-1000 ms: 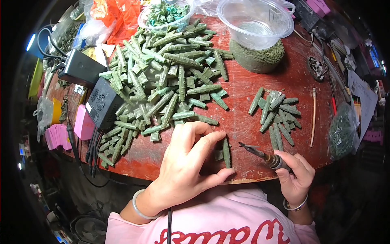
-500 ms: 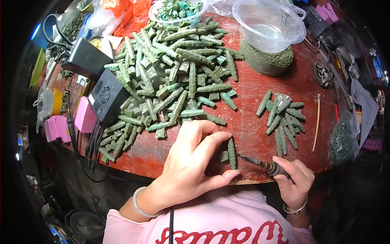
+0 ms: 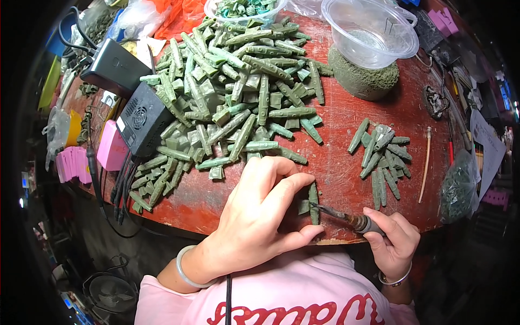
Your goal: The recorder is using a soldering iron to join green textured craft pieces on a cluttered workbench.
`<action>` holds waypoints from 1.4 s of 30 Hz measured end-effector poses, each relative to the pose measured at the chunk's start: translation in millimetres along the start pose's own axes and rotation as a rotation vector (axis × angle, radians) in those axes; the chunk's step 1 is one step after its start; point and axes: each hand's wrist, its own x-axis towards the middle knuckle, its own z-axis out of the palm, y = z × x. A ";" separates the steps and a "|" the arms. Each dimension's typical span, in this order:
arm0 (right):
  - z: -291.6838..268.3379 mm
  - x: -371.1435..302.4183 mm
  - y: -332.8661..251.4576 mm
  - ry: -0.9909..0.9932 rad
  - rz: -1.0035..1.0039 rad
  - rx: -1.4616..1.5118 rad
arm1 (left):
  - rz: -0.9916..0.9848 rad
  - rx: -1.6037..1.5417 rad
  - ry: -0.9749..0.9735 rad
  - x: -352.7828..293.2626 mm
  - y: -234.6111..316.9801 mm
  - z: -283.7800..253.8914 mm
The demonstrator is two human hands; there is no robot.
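My left hand point(image 3: 254, 216) holds a slim green ridged stick point(image 3: 313, 192) upright at the table's front edge, index fingertip at its far end and thumb at its near end. A small green square tab point(image 3: 304, 206) lies against the stick's left side. In my right hand point(image 3: 398, 238) is a soldering iron point(image 3: 355, 221), gripped by its grey handle between thumb and fingers. Its dark pointed tip meets the stick near the tab. A small group of similar green sticks point(image 3: 382, 162) lies beyond the iron.
A large heap of green sticks point(image 3: 244, 97) covers the table's left middle. Behind stand a tub of small green bits point(image 3: 246, 11) and a clear plastic tub point(image 3: 374, 40) on a rough green block point(image 3: 363, 78). Black boxes point(image 3: 142, 122) with cables stand left; a thin rod point(image 3: 426, 165) lies right.
The iron's tip has moved left, from just beside the stick onto it. My left hand keeps its hold. The whole view has shifted slightly.
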 end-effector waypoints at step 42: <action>1.7 1.6 -0.4 0.015 -0.007 -0.017 | -0.010 0.006 0.022 -1.8 -1.5 4.6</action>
